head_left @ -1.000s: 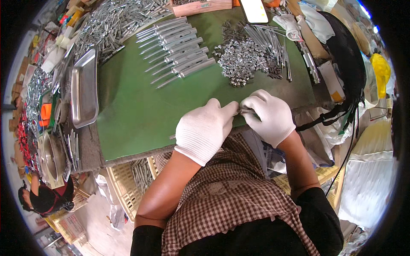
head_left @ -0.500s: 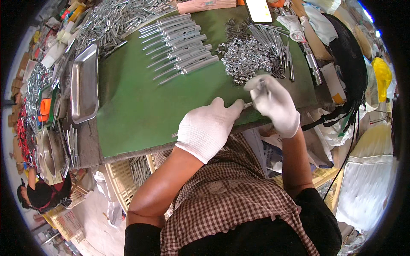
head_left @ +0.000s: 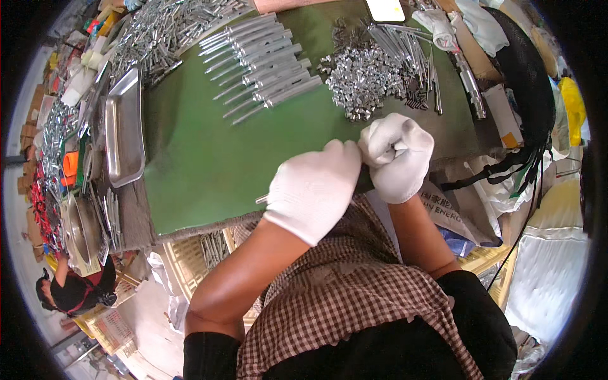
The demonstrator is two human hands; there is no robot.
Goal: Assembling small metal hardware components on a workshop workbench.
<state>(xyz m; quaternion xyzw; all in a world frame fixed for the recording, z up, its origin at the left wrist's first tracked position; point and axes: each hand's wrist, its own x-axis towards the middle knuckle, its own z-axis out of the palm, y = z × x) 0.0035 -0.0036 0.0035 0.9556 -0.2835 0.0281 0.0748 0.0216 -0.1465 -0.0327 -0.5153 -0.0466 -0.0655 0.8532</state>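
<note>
Both hands wear white gloves and meet at the near edge of a green mat. My left hand is closed around a thin metal rod whose end sticks out on its left side. My right hand is fisted against the left hand's fingertips, pinching a small metal piece that I cannot make out. Just beyond the hands lies a heap of small shiny metal fittings. A row of finished metal rods lies side by side further back.
A steel tray sits at the mat's left edge. Loose metal rods lie at the back right, more metal parts at the back left. A round metal bowl stands lower left. Another person crouches on the floor at left.
My right hand reached out to the heap of small fittings, then came back against my left hand. The left hand stayed at the mat's near edge, holding the rod.
</note>
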